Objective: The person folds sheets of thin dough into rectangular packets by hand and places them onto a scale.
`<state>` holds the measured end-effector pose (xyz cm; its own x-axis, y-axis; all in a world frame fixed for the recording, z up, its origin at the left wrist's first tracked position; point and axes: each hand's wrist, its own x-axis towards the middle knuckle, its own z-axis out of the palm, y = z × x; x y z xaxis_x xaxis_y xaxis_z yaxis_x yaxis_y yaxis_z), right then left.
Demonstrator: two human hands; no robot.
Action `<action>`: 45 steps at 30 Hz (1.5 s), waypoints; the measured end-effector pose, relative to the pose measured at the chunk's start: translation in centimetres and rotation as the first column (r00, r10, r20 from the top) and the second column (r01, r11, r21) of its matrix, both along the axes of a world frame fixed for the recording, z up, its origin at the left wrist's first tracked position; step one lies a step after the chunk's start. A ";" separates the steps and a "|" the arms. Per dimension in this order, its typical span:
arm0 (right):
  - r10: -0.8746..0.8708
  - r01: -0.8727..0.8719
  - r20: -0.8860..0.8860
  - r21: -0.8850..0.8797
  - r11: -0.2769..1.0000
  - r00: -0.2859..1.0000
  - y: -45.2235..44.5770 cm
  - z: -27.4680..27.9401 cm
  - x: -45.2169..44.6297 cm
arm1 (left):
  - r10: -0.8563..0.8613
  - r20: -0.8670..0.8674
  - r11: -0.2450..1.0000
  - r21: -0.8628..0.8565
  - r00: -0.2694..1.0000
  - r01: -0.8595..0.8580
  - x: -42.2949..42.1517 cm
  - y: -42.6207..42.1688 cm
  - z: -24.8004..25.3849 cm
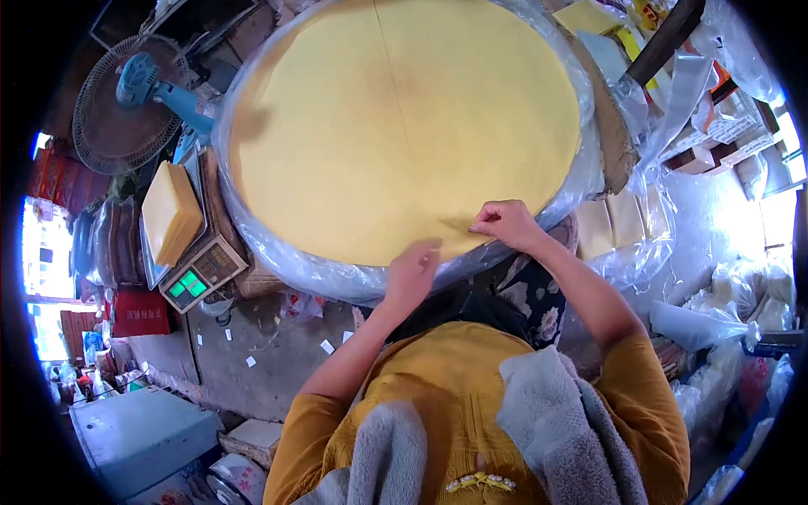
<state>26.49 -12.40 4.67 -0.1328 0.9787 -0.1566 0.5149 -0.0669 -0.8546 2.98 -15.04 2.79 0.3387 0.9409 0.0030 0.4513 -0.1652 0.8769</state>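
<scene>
A broad round stack of thin yellow sheets point(337, 151) fills the upper middle, with clear plastic film point(295, 268) around its rim. My right hand point(508, 225) is at the near right edge of the stack, thumb and fingertips pinched together; whatever lies between them is too small to make out. To its left, my left hand point(414, 271) hovers at the near edge, blurred by motion, its fingers hard to tell apart. A dark line runs across the upper part of the top sheet.
At the left, a scale point(202, 273) with a lit green display bears a pile of yellow sheets point(171, 213). Behind it stands a fan point(139, 84). Plastic-wrapped yellow packs point(619, 223) lie at the right. A pale blue box point(139, 433) is at the lower left.
</scene>
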 end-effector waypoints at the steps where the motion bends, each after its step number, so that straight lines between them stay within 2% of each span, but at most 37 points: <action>1: -0.002 0.002 0.008 0.016 1.000 1.000 -0.1 0.1 -0.2 | 0.082 0.191 0.960 -0.280 0.978 -0.026 0.5 0.6 0.2; 2: -0.002 0.002 0.015 0.030 1.000 1.000 -0.3 0.2 -0.4 | 0.212 0.342 0.843 -0.538 0.915 0.006 0.9 1.3 0.5; 3: 0.001 -0.002 0.022 0.043 0.999 1.000 -0.5 0.1 -0.6 | 0.376 0.436 0.664 -0.743 0.818 0.090 1.2 1.7 0.9; 6: 0.035 -0.035 -0.007 0.064 0.997 0.999 -0.7 -0.1 -0.8 | 0.428 0.570 0.638 -0.740 0.702 0.212 2.0 2.5 -0.2; 9: -0.005 -0.014 -0.136 -0.137 0.991 0.991 -0.1 -1.2 0.1 | 0.316 0.516 0.726 -0.671 0.796 0.147 2.3 2.7 -0.6; 12: 0.049 -0.057 -0.110 -0.070 0.996 0.993 0.0 -1.5 0.3 | 0.311 0.521 0.742 -0.656 0.795 0.139 2.6 2.6 -0.9; 15: 0.071 -0.071 -0.027 -0.016 0.997 0.997 0.0 -1.6 -0.3 | 0.413 0.560 0.667 -0.723 0.718 0.180 3.1 2.2 0.5; 18: 0.077 -0.080 -0.042 -0.073 0.994 0.996 0.4 -1.3 -0.6 | 0.321 0.434 0.681 -0.723 0.842 0.113 3.4 2.5 1.0; 21: 0.089 -0.092 -0.060 -0.053 0.994 0.994 1.1 -1.2 -0.2 | 0.325 0.437 0.701 -0.707 0.839 0.096 3.2 2.3 -0.1; 24: 0.165 -0.162 0.024 -0.089 0.983 0.986 1.9 0.1 -0.1 | 0.358 0.451 0.671 -0.733 0.818 0.111 3.3 1.9 0.2; 27: 0.249 -0.248 0.067 -0.031 0.968 0.966 2.6 -0.5 -0.1 | 0.342 0.351 0.658 -0.752 0.871 0.045 3.6 1.6 2.2; 28: 0.263 -0.263 0.054 -0.019 0.965 0.963 2.6 -0.2 -0.2 | 0.339 0.340 0.664 -0.747 0.877 0.033 3.4 1.8 0.9; 31: 0.220 -0.219 0.069 -0.025 0.976 0.973 3.5 -0.1 0.1 | 0.327 0.350 0.721 -0.693 0.878 0.008 3.2 1.4 -0.9; 35: -0.143 0.121 0.076 0.234 0.965 0.987 7.5 0.4 1.0 | 0.329 0.262 0.681 -0.732 0.907 -0.035 2.8 0.4 -2.2; 38: -0.317 0.265 0.090 0.364 0.893 0.944 10.0 2.8 1.4 | 0.292 0.149 0.689 -0.718 0.945 -0.100 2.8 0.7 -2.1; 39: -0.276 0.223 0.095 0.372 0.901 0.956 10.1 3.3 1.3 | 0.279 0.100 0.695 -0.707 0.955 -0.129 2.8 0.9 -2.1; 40: -0.235 0.180 0.103 0.381 0.907 0.967 10.0 3.7 1.1 | 0.208 -0.052 0.864 -0.458 0.977 -0.208 2.9 0.6 -1.1; 41: -0.196 0.139 0.111 0.389 0.911 0.974 9.9 4.0 1.1 | 0.179 -0.219 0.962 -0.164 0.959 -0.217 2.9 0.1 0.2; 42: -0.167 0.114 0.106 0.387 0.915 0.980 9.7 4.2 1.0 | 0.197 -0.378 0.978 0.140 0.905 -0.155 3.0 -0.1 1.2; 43: -0.136 0.088 0.101 0.383 0.920 0.986 9.4 4.2 0.9 | 0.171 -0.370 0.949 0.312 0.913 -0.051 3.3 0.4 1.6; 45: -0.083 0.048 0.083 0.352 0.935 0.993 8.5 4.5 0.7 | 0.119 -0.372 0.777 0.613 0.920 0.148 3.9 1.9 2.2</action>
<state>27.15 -3.89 9.21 -0.0678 0.9799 0.1875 0.5992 0.1903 -0.7777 6.89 -13.18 5.03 0.4518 0.7690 0.4522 0.7085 -0.6173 0.3420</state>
